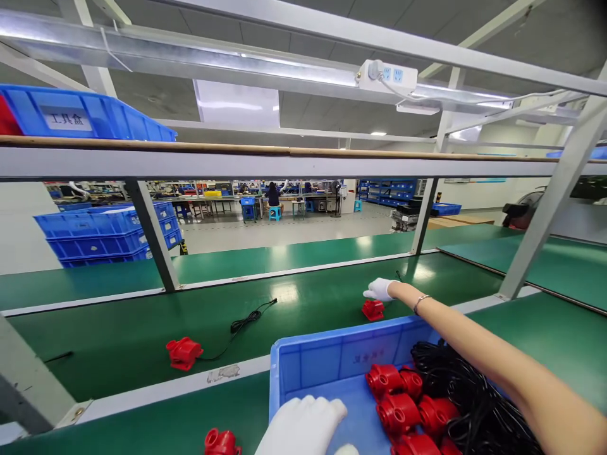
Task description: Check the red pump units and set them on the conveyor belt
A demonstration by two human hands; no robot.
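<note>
My right hand (379, 289), in a white glove, reaches over the green conveyor belt with its fingers curled together. Just below it sits a red plastic housing (373, 309), and a black cable end (399, 275) shows behind. What the fingers hold, if anything, is hidden. My left hand (306, 426), also gloved, is at the near left side of a blue bin (308, 363), thumb apart from the fingers, with nothing visible in it. Inside the bin lie several red housings (398, 412) beside a heap of black cables (467, 392).
Another red housing (184, 352) with its coiled cable (244, 322) lies on the belt to the left. One more red housing (222, 442) is at the bottom edge. Metal posts (152, 234) and a shelf (284, 161) frame the belt. Stacked blue crates (102, 234) stand beyond.
</note>
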